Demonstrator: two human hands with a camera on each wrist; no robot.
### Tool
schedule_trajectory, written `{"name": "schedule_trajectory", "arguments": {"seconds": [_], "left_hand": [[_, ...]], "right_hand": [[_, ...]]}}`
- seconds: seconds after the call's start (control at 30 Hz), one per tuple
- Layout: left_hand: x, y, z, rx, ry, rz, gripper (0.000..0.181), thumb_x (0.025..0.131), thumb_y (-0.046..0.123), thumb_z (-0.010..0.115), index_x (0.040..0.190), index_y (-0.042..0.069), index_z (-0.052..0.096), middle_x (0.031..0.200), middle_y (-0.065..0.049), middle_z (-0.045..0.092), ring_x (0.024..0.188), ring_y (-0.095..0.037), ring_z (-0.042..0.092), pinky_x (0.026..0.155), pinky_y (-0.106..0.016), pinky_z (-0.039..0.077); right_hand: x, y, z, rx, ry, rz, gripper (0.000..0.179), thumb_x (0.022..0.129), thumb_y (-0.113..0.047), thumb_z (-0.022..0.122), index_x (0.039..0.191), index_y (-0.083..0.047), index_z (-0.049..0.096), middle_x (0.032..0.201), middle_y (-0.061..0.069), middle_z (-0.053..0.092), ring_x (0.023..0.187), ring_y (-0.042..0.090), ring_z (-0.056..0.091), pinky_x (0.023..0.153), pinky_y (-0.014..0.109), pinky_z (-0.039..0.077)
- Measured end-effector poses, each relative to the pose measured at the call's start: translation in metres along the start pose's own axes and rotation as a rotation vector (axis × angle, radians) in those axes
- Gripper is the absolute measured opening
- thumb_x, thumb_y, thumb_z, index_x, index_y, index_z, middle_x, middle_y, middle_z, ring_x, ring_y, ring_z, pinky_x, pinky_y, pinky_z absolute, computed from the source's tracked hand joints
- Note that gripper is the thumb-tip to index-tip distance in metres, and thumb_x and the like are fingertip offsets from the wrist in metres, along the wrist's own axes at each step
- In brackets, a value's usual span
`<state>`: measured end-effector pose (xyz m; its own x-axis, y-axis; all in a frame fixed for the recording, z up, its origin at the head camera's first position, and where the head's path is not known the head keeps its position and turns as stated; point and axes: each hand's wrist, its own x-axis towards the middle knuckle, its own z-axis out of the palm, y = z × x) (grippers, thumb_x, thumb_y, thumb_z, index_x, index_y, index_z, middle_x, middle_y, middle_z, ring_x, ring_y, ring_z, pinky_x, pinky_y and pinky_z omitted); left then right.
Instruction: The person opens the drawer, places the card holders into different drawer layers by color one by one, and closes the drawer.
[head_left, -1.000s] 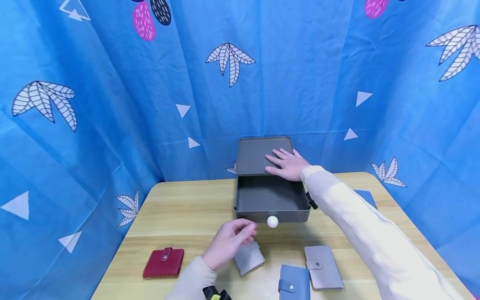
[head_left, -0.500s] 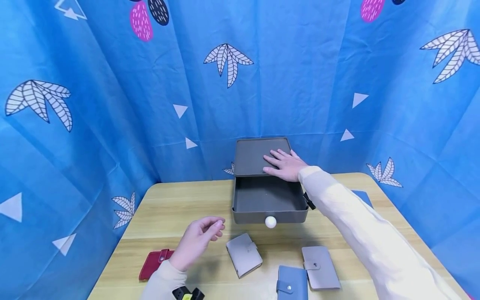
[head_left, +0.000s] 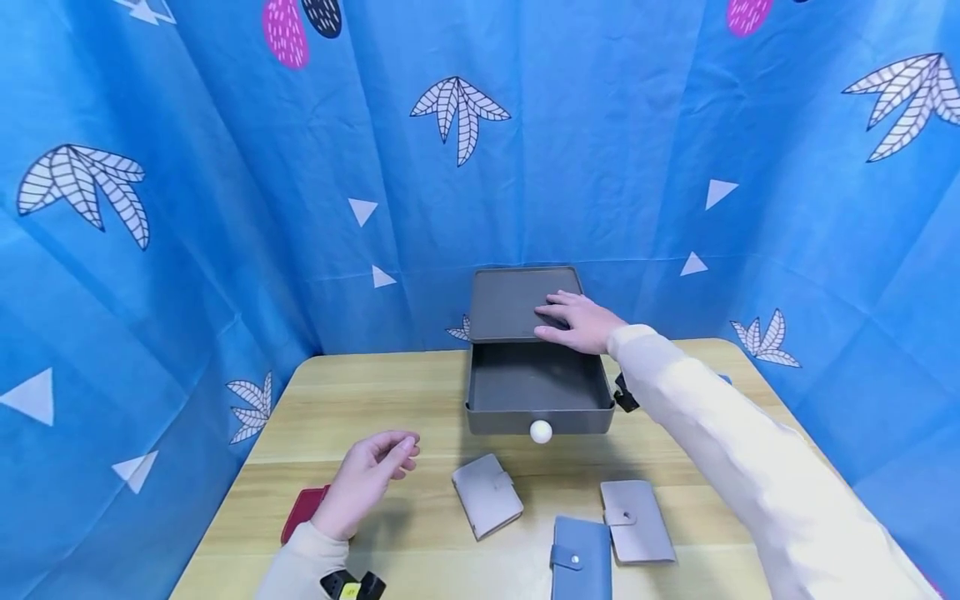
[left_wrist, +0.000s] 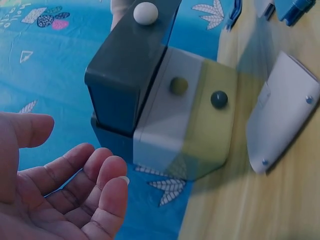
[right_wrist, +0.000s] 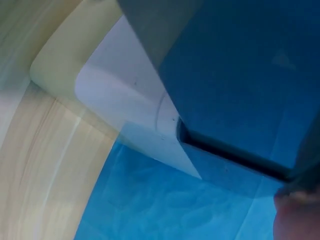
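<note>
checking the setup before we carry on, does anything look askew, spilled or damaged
No spill or damage shows. Two slightly untidy things: the top drawer stands pulled out, and the pale grey case just in front of it lies slanted, out of line with the blue case. Neither looks clearly wrong.

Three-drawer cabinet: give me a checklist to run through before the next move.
1. Top drawer pulled open: ok.
2. White drawer and yellow drawer shut: ok, by the left wrist view.
3. Left hand free: ok, it holds nothing.
4. Right hand pressing on the cabinet top: cannot tell; it is at the top, but pressure does not show.
5. Red wallet in full view: not ok; in the head view the left hand partly hides it.
</note>
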<state>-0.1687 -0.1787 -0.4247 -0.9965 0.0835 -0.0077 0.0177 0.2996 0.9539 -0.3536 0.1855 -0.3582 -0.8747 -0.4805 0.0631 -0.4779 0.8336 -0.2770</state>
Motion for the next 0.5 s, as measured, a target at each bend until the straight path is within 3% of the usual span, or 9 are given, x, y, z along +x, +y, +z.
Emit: {"name": "schedule_trajectory", "arguments": {"seconds": [0.23,0.5], "left_hand": [[-0.005,-0.019,-0.017,0.061,0.083,-0.037,0.033,0.096,0.031,0.060,0.114,0.004,0.067,0.098,-0.008,0.067,0.089,-0.024,0.064,0.076,-0.029,0.053],[-0.006,-0.040,-0.034,0.270,0.151,-0.025,0.045,0.095,0.044,0.057,0.118,0.006,0.066,0.099,-0.004,0.070,0.089,-0.016,0.065,0.075,-0.026,0.052]], "right_hand": [[-0.016,0.005,-0.004,-0.027,0.008,0.048,0.070,0.094,-0.065,0.041,0.148,-0.020,0.042,0.158,0.013,0.021,0.147,0.031,0.007,0.114,0.054,0.017],[-0.024,0.006,-0.001,-0.007,0.014,0.058,0.072,0.094,-0.065,0.038,0.150,-0.019,0.037,0.157,0.014,0.022,0.146,0.034,0.004,0.114,0.055,0.015]]}}
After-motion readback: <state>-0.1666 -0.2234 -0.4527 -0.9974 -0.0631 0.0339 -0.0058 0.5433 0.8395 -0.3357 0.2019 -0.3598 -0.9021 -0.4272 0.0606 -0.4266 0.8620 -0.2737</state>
